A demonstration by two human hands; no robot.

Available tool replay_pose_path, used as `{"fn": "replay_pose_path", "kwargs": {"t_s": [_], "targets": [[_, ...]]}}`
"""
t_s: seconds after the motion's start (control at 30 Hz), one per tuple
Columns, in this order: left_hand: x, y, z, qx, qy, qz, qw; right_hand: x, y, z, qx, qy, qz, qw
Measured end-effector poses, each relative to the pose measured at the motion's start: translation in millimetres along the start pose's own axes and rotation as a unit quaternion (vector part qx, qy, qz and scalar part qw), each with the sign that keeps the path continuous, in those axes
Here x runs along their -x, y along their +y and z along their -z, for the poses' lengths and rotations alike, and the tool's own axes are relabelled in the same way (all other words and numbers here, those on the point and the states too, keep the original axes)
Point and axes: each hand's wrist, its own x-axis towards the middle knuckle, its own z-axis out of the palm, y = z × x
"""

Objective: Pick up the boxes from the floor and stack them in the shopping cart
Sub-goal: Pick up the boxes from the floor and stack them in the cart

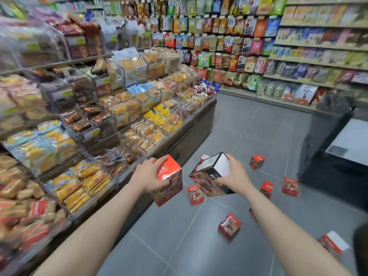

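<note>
The left hand (148, 175) grips a red printed cardboard box (169, 182) and the right hand (232, 176) a tilted black-and-white one (211, 174), while more red boxes (229, 226) lie on the grey floor (159, 246) beneath; seemingly light, stiff, best held across opposite faces.

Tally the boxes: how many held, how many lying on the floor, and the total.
Held boxes: 2, a red-topped box in the left hand and a tilted box in the right hand.
Floor boxes: 8, two partly hidden.
Total: 10
</note>
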Motion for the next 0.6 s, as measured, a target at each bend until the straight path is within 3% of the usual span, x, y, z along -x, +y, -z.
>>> {"fn": "replay_pose_path", "kwargs": {"t_s": [0.3,0.6], "targets": [[119,17,11,0.001,0.039,0.064,0.997,80,-21,20,0.001,-0.046,0.045,0.998],[238,77,0,0.000,0.095,0.138,0.986,175,-20,46,0.007,-0.081,0.102,0.991]]}}
